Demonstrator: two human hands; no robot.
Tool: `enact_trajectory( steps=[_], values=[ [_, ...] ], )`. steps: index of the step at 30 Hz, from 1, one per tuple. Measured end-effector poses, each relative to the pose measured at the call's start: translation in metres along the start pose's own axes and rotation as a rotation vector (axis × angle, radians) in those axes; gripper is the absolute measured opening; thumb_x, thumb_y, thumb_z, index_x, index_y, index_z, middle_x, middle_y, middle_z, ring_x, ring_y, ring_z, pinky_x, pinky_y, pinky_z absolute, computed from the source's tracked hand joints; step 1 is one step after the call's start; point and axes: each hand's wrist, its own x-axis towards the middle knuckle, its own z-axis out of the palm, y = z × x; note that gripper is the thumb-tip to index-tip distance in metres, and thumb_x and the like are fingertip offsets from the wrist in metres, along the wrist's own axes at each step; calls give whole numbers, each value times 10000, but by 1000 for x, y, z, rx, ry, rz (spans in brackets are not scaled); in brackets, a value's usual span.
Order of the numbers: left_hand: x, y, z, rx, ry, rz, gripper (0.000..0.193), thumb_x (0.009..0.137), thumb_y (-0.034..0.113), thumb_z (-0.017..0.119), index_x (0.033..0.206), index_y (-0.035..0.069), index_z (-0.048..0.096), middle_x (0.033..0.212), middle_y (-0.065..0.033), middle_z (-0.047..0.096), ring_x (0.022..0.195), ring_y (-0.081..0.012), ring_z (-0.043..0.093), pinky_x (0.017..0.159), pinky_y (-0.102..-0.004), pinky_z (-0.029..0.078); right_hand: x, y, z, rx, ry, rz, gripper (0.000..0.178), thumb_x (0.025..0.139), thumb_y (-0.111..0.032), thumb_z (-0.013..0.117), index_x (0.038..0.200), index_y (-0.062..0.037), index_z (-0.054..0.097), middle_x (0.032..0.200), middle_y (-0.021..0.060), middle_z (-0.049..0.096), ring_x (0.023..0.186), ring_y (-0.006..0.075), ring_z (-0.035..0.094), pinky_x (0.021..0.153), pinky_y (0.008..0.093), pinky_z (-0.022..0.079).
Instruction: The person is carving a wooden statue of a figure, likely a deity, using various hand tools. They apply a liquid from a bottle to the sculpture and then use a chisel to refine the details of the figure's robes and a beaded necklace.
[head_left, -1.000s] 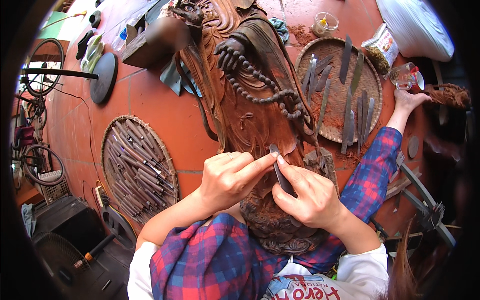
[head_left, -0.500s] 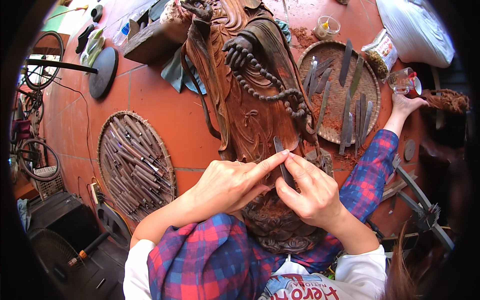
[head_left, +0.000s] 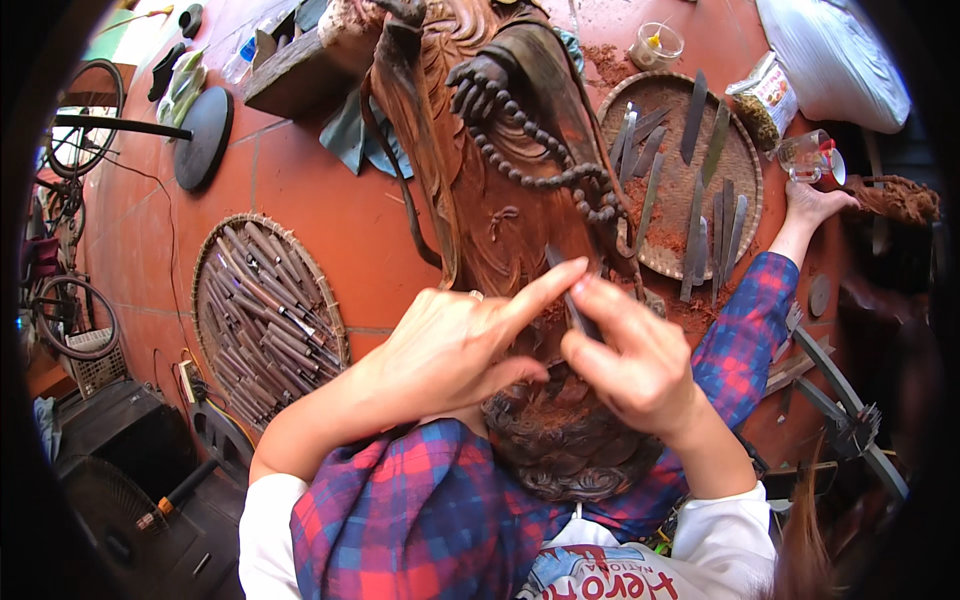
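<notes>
A carved wooden statue (head_left: pixel 470 200) with a bead string (head_left: pixel 535 180) lies in front of me, its base toward my lap. My right hand (head_left: pixel 640 365) grips a flat dark metal file (head_left: pixel 582 318) between thumb and fingers, over the statue's lower robe. My left hand (head_left: pixel 460 345) reaches in from the left. Its index finger is stretched out to the file's upper part, by the right fingertips, while its thumb stands apart and the other fingers are partly hidden. Whether the file touches the wood is hidden by my fingers.
To the left, a round woven tray (head_left: pixel 340 330) is full of wood-handled carving tools. Another woven tray (head_left: pixel 752 215) at the right bears several flat files and reddish dust. Beyond it stand a glass mug (head_left: pixel 800 155) and a plastic tub (head_left: pixel 655 48). My bare foot (head_left: pixel 812 205) rests nearby.
Both hands have shifted slightly up along the statue with the file. The left thumb has moved away from the right hand, and the view has tilted a little.
</notes>
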Motion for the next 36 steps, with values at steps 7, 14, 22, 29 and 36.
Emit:
enact_trajectory(
  steps=[7,14,22,29,36],
  values=[
    [-16,-2,12,-96,-76,7,1002,800,365,791,1601,160,226,775,-163,683,652,-356,680,552,-437,508,-17,-13,9,86,-2,7,168,719,-112,721,865,-37,687,1108,244,670,1067,404,695,860,400,612],
    [-14,-3,10,-73,-52,-32,958,790,421,794,1575,163,309,635,-151,616,581,-341,655,523,-426,485,-14,-21,17,32,42,64,156,742,-126,728,864,-37,687,1123,260,659,1045,422,698,845,410,613],
    [3,-4,1,-40,-7,6,951,778,393,801,1570,184,319,713,-155,659,621,-343,667,548,-420,502,-5,-11,13,40,68,143,197,713,-124,727,889,-39,698,1118,240,659,1034,398,703,841,408,609],
    [0,8,-13,-36,-62,-1,964,781,416,804,1577,193,309,637,-140,610,571,-340,645,527,-427,474,-4,-11,-3,138,75,150,222,679,-124,732,883,-43,703,1087,224,663,1025,380,708,828,403,613],
    [-14,6,-6,-98,-195,-61,996,792,337,804,1601,208,239,853,-162,717,647,-365,676,542,-430,509,-18,-22,14,176,70,170,172,706,-73,744,874,-54,713,1091,233,671,998,373,720,803,389,619]
  ],
)
